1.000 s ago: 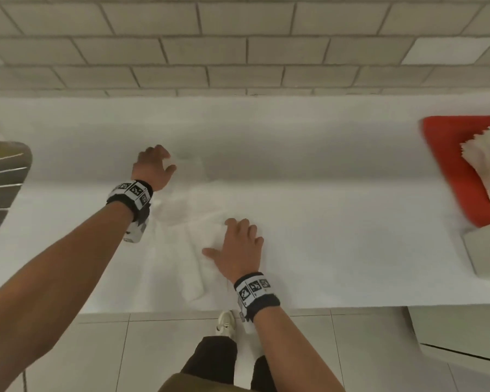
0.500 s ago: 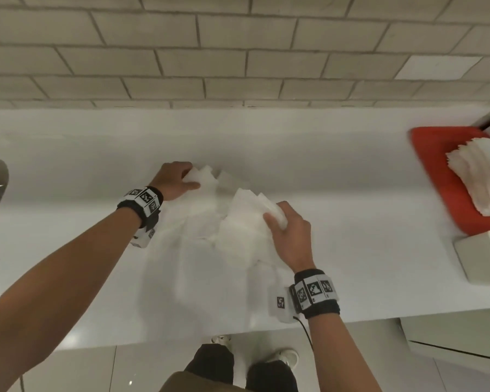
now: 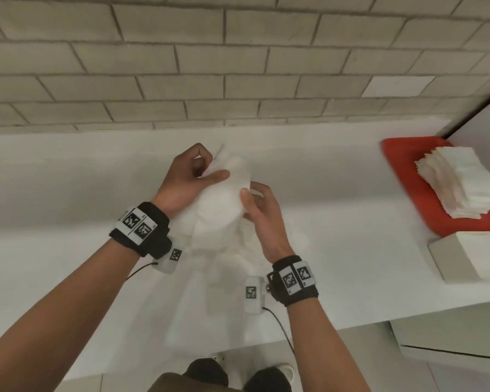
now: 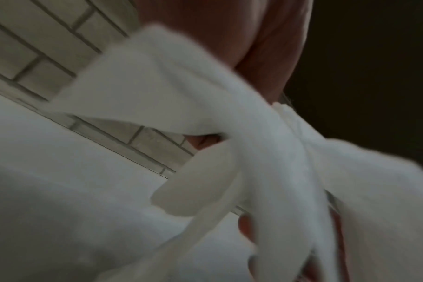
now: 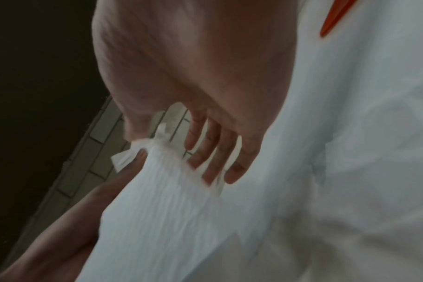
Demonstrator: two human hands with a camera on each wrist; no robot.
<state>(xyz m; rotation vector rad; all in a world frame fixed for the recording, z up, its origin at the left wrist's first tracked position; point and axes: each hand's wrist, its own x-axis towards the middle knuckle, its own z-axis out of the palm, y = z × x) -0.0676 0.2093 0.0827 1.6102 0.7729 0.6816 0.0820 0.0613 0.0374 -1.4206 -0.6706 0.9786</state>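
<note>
A white crinkled cloth (image 3: 221,213) hangs bunched above the white counter (image 3: 68,210), its lower part trailing down to the surface. My left hand (image 3: 193,176) pinches its top end between thumb and curled fingers. My right hand (image 3: 262,206) grips its right edge just below, thumb in front and fingers behind. In the left wrist view the cloth (image 4: 205,95) drapes across in blurred folds. The right wrist view shows my right hand (image 5: 193,76) pinching the cloth (image 5: 162,200) edge, with my left hand (image 5: 61,219) below it.
At the right end of the counter a red tray (image 3: 402,168) carries a stack of white napkins (image 3: 458,179). A white box (image 3: 470,256) stands just in front of the tray. A beige tiled wall (image 3: 238,66) closes the back. The counter's front edge is near my legs.
One second ago the cloth lay on the counter under my two hands. Both hands have since gathered it, raised it and come close together near its top.
</note>
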